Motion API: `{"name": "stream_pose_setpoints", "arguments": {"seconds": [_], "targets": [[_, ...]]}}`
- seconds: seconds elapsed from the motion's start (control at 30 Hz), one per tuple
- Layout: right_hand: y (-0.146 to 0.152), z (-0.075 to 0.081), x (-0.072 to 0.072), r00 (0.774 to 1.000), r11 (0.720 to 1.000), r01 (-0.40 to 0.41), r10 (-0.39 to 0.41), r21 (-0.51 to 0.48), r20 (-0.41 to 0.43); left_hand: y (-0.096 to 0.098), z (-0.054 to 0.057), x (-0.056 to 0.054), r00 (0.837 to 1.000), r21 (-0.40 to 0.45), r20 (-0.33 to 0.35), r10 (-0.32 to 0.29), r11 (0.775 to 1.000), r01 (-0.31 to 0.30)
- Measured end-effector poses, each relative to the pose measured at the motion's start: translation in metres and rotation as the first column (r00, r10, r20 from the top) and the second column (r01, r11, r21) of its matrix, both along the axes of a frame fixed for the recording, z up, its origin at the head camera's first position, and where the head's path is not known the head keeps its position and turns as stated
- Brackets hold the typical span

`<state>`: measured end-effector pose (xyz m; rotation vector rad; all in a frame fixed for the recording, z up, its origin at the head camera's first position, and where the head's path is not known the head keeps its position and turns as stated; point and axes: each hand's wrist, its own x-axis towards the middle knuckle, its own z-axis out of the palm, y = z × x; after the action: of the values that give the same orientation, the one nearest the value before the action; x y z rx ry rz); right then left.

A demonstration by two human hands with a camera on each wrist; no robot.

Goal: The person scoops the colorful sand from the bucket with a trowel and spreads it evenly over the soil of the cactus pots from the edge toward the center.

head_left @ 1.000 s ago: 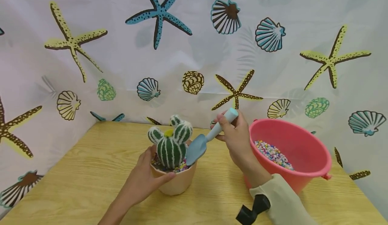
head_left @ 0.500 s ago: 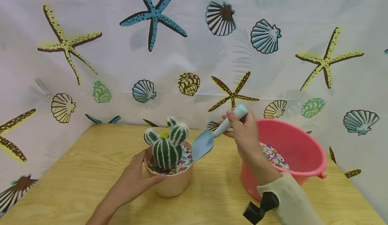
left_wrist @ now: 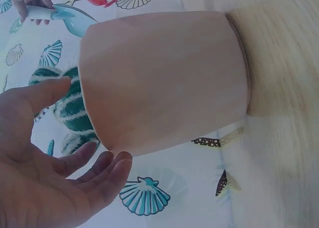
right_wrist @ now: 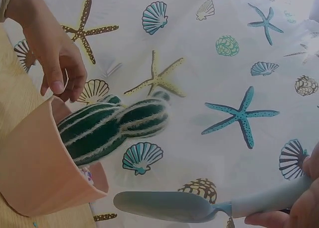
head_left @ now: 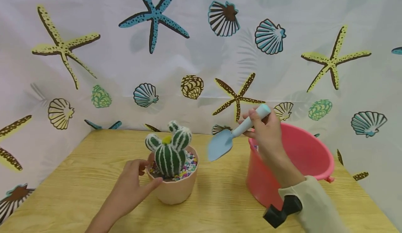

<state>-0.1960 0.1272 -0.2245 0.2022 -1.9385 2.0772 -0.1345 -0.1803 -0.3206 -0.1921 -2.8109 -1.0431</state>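
A green knitted cactus [head_left: 169, 159] with white stripes stands in a peach plant pot [head_left: 176, 192], among small coloured pebbles [head_left: 190, 165]. My left hand [head_left: 128, 186] is at the pot's left rim, its thumb and fingers loosely bent and spread apart, holding nothing. In the left wrist view its fingertips [left_wrist: 122, 163] lie right by the rim. My right hand [head_left: 267, 133] grips the handle of a pale blue trowel [head_left: 221, 144]. The trowel's blade points down and left, in the air between pot and bucket. No pebbles show on the blade.
To the right a pink bucket [head_left: 262, 184] stands on the wooden table [head_left: 220, 198]; my right forearm passes in front of it and hides most of its pebbles. A white cloth [head_left: 176, 62] printed with starfish and shells hangs behind.
My right hand has carried the trowel away from the pot's rim, rightward toward the bucket. My left hand has loosened from the pot and drawn slightly left. The view has shifted a little.
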Motion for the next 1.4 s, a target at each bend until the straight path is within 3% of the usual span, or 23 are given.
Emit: {"name": "stream_pose_setpoints", "arguments": {"seconds": [0.4, 0.73, 0.97, 1.07, 1.23, 1.4], "targets": [[0.041, 0.006, 0.010, 0.998, 0.999, 0.045, -0.045, -0.012, -0.054, 0.018, 0.012, 0.012, 0.999, 0.014, -0.033, -0.021, 1.000, 0.021], [0.074, 0.007, 0.018, 0.993, 0.994, 0.086, -0.091, -0.063, -0.079, 0.045, 0.017, 0.015, 0.991, 0.073, -0.068, -0.119, 0.990, 0.124], [0.097, 0.010, 0.023, 0.989, 0.986, 0.067, -0.085, -0.150, -0.121, 0.065, 0.021, 0.014, 0.984, 0.089, -0.098, -0.151, 0.983, 0.160], [0.107, 0.012, 0.025, 0.987, 0.982, 0.067, -0.092, -0.177, -0.133, 0.074, 0.023, 0.013, 0.983, 0.124, -0.076, -0.167, 0.977, 0.176], [0.119, 0.012, 0.024, 0.980, 0.979, 0.119, -0.143, -0.163, -0.139, 0.088, 0.025, 0.008, 0.976, 0.192, -0.045, -0.211, 0.957, 0.216], [0.129, 0.007, 0.021, 0.978, 0.978, 0.162, -0.177, -0.133, -0.113, 0.101, 0.024, 0.002, 0.966, 0.219, -0.062, -0.252, 0.941, 0.259]]}}
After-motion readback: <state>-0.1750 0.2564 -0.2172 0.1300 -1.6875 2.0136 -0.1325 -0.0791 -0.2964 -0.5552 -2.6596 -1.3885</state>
